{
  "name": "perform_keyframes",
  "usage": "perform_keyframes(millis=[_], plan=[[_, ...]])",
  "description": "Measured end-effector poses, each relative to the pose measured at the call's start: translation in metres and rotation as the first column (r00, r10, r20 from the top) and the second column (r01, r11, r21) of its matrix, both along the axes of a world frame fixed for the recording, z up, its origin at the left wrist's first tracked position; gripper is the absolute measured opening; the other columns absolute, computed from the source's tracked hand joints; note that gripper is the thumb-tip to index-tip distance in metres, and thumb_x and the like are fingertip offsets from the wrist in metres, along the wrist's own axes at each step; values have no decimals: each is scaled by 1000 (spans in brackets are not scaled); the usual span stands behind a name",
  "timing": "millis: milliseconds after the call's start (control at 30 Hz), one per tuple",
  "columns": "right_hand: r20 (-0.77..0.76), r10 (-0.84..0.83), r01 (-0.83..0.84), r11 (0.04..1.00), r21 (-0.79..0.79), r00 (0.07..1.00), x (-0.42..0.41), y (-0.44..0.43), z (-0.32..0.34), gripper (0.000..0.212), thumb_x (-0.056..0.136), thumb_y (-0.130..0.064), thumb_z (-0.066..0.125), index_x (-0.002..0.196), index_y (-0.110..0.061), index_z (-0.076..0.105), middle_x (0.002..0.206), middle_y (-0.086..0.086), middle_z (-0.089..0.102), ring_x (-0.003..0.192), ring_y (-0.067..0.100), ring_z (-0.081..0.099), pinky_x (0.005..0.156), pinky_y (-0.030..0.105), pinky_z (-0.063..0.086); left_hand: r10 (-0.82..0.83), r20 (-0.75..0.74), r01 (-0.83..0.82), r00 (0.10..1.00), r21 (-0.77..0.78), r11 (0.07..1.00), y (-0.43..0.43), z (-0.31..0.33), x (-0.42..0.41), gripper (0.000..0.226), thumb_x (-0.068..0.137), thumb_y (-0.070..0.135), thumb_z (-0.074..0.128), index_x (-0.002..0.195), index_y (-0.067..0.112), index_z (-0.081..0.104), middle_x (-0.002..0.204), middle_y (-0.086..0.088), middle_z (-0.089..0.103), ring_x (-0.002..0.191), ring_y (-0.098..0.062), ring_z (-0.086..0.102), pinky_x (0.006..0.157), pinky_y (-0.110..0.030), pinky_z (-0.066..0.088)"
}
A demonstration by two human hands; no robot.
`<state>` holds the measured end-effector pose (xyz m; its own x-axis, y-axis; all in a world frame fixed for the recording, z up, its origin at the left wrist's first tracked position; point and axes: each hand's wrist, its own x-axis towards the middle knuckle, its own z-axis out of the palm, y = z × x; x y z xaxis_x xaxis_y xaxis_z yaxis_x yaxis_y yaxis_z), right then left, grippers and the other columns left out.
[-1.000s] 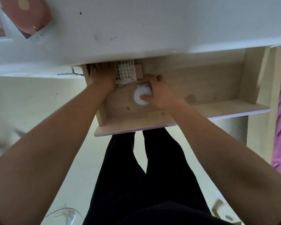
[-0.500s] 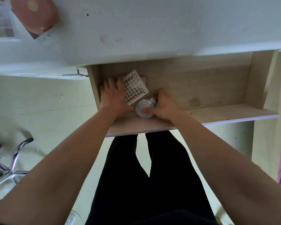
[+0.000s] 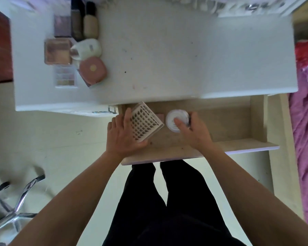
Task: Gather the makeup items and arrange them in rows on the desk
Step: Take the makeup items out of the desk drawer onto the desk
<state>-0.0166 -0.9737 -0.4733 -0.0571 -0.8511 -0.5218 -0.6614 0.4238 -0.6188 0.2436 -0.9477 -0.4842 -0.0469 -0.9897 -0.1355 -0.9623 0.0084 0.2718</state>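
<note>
My left hand (image 3: 120, 139) holds the flat white grid-printed box (image 3: 145, 125) and my right hand (image 3: 196, 135) grips the round white jar (image 3: 174, 118), both above the open wooden drawer (image 3: 229, 121). I'd lift both clear of the near edge of the white worktop (image 3: 167, 50), then set them in a row beside the pink square compact (image 3: 92, 69).

My bare left forearm (image 3: 66, 192) rises from the lower left corner of the frame and my bare right forearm (image 3: 252, 189) from the lower right. Both point toward the centre. My left hand (image 3: 122, 137), just left of centre, stretches its fingers upward and holds a flat white box with a grid of dark cells (image 3: 146, 124) tilted, thumb at its lower corner. My right hand (image 3: 194, 134) curls round a round white jar (image 3: 173, 118), thumb across the lid.
</note>
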Motion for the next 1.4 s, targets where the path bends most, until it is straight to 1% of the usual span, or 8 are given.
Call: perform_keyframes(millis=[233,467,733,800,900,1033,1200,1400], plan=[[233,-189,196,981,-7,954,73,-63,49,41,93,-52,61,111,-18,47,91,-11,56,83,11,57,63,22,41,404,-131,-416,905,-80,906,-28,55,53,129,52,76,75,148,8,21,123,-17,44,112,-34,45,93,-47,43],[304,-319,289,947,140,898,145,-113,45,50,92,-58,57,115,-15,45,105,3,63,73,14,64,55,22,44,800,-264,-801,539,133,584,-95,60,138,114,73,68,68,149,4,14,133,-23,34,125,-39,35,103,-52,36],[293,-449,406,892,200,844,195,-143,31,61,87,-58,65,123,-11,48,104,4,68,72,12,65,62,26,53,989,-85,-947,124,287,143,-149,43,212,72,91,42,55,144,5,24,139,-17,32,126,-33,35,101,-39,32],[304,-446,410,895,177,842,202,-147,30,69,79,-62,70,124,-14,48,106,6,68,79,16,69,76,36,60,989,-53,-946,138,290,147,-156,43,218,68,93,37,52,145,5,24,139,-17,32,126,-33,35,101,-39,32],[287,-383,362,924,124,878,203,-151,29,80,59,-68,70,119,-19,50,123,11,59,96,27,69,84,47,60,962,-56,-915,268,297,272,-159,45,217,67,96,38,47,148,7,19,144,-18,29,128,-35,32,102,-43,32],[186,-219,204,974,97,958,196,-153,28,103,70,-70,59,155,-27,19,151,3,34,123,26,57,98,50,52,880,-101,-822,464,322,471,-156,44,210,71,98,44,42,154,13,12,155,-16,20,138,-37,23,111,-53,25],[-48,-56,55,998,-16,997,181,-142,42,67,99,-41,50,156,-21,20,154,5,32,131,24,48,108,41,42,736,-182,-674,652,307,672,-148,47,200,70,98,48,43,154,15,16,162,-11,13,146,-35,13,115,-56,16],[-153,-100,92,994,-54,983,150,-110,45,29,101,-40,46,116,-18,58,101,-3,65,91,17,63,77,33,50,515,-104,-511,851,66,857,-131,42,168,64,97,43,46,149,9,29,161,-21,9,147,-37,9,115,-58,14]])
